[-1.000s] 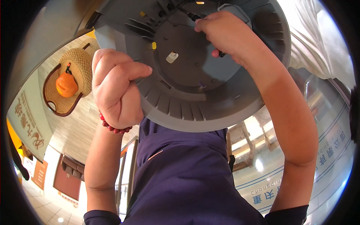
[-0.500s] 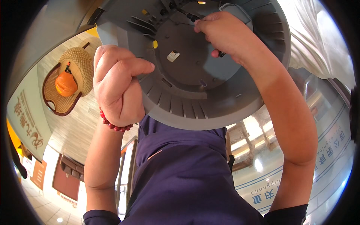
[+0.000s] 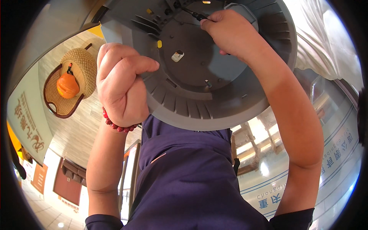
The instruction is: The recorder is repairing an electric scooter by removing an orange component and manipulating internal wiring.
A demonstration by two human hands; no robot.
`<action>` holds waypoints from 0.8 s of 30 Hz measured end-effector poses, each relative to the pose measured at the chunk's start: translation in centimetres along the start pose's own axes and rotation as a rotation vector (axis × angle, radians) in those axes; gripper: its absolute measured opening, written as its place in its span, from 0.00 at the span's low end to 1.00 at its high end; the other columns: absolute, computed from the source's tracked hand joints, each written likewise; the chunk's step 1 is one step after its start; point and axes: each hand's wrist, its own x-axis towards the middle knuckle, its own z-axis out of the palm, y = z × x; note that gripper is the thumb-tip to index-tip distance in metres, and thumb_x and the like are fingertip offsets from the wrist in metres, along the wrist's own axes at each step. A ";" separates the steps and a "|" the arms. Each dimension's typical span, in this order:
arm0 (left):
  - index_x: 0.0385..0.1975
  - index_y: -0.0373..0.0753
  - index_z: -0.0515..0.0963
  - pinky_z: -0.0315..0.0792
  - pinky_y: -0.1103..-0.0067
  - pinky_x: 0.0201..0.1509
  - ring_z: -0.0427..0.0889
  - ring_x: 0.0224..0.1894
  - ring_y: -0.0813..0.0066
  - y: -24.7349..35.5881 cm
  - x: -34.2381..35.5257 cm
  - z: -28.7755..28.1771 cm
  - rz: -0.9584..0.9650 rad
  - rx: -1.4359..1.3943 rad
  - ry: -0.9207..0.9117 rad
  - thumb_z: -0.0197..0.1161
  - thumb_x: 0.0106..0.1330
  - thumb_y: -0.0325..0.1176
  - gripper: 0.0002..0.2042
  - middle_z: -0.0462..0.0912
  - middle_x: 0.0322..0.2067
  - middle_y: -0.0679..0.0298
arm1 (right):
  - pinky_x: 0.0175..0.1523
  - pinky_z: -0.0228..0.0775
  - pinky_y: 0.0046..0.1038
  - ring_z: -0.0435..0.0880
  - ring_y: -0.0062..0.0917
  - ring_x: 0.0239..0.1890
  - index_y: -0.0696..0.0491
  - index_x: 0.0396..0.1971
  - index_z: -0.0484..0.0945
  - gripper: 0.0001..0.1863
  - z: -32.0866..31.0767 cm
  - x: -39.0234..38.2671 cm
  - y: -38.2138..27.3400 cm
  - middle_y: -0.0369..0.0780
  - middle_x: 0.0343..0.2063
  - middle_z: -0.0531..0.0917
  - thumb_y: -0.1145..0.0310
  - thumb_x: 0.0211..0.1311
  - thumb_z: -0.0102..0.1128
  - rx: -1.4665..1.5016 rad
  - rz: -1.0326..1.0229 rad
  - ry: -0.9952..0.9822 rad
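Note:
A round grey plastic housing with ribbed walls and small yellow pieces fills the upper middle. My right hand is closed round a black-handled screwdriver inside it; the shaft points to a dark fitting on the upper inner wall. My left hand, wearing a red bead bracelet, is curled at the housing's left edge, its index fingertip lying over the inner wall. Whatever is within those fingers is hidden.
A woven armchair with an orange helmet stands on the wooden floor at left, beside a pale sign. White drapery hangs at upper right over a glossy lettered surface. A brown sofa is at lower left.
The housing and my left hand have risen slightly in the picture and shifted a little right. My right hand has moved marginally up, still on the screwdriver.

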 end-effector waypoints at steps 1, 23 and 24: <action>0.20 0.34 0.77 0.65 0.77 0.33 0.68 0.29 0.66 0.0 0.0 0.0 -0.002 -0.005 0.002 0.47 0.32 0.22 0.13 0.71 0.23 0.59 | 0.23 0.64 0.23 0.70 0.19 0.17 0.53 0.38 0.78 0.18 0.2 0.3 0.3 0.33 0.16 0.69 0.55 0.58 0.51 0.049 -0.015 0.000; 0.20 0.34 0.77 0.65 0.77 0.34 0.68 0.28 0.67 0.0 -0.1 0.0 -0.009 -0.011 0.005 0.47 0.34 0.21 0.13 0.71 0.23 0.60 | 0.23 0.62 0.25 0.64 0.18 0.15 0.57 0.37 0.77 0.16 1.0 2.2 1.8 0.31 0.15 0.67 0.59 0.59 0.52 0.531 0.028 -0.162; 0.20 0.34 0.77 0.65 0.77 0.34 0.68 0.28 0.67 0.0 0.0 -0.1 -0.007 -0.012 0.009 0.47 0.34 0.21 0.13 0.71 0.23 0.60 | 0.23 0.62 0.25 0.64 0.18 0.15 0.57 0.37 0.77 0.16 0.7 2.2 1.8 0.31 0.15 0.67 0.59 0.59 0.52 0.528 0.027 -0.158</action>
